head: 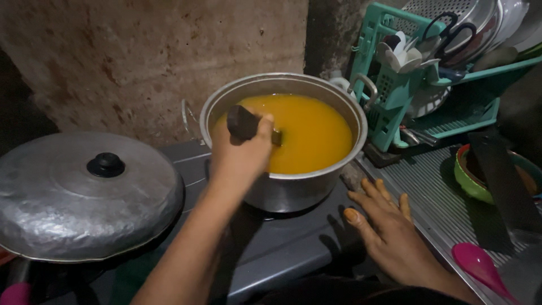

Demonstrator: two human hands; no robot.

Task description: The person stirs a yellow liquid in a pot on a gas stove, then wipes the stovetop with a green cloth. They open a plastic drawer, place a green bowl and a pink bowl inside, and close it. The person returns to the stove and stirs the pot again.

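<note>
Under the left hand (241,151) stands the pot (282,138), full nearly to the rim with thick orange soup (313,133). That hand is closed around the dark ladle handle (244,122), fist on top, and the shaft slants down past the knuckles into the soup; the bowl end is sunk and cannot be seen. The right hand (384,226) lies open and flat, fingers spread, on the stove (293,243) just beside the pot's base, holding nothing and not touching the pot.

To stir well here, the grip seems best kept firm but low over the handle, with slow sweeps well inside the wall, since the soup stands so near the rim that a quick turn could slop it over the near edge toward the wrist. The free hand looks well placed for bracing; it should stay clear of the hot wall.

Left of the stirring arm sits a pan under a dented lid (84,195) with a black knob. Beyond the right hand are a teal rack (395,96) with spoons and scissors, a green bowl (471,181), and, nearer, a pink spoon (477,262).
</note>
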